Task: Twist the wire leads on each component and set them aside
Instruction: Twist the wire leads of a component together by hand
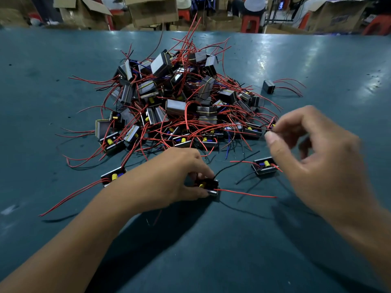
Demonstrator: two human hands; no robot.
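The component (pixel 208 187) being worked on is a small black block with a yellow cylinder on top and a pale metal edge, sitting just below the centre of the frame. A red lead (pixel 245 193) runs out of it to the right along the table, and a thin black lead (pixel 237 163) curves up and to the right.

The left hand (pixel 175 176) comes in from the lower left, fingers and thumb curled round the block and holding it against the surface. The right hand (pixel 317 157), at centre right, is raised and blurred; its fingers are bent and the thumb stands apart from them. Whether it pinches a wire I cannot tell.

Behind, in the middle of the frame, lies a tangled pile (pixel 179 102) of like components bristling with red wires. The table (pixel 63 81) is dark teal and scuffed. Cardboard boxes (pixel 152 9) and red stools (pixel 250 23) line the top of the frame.
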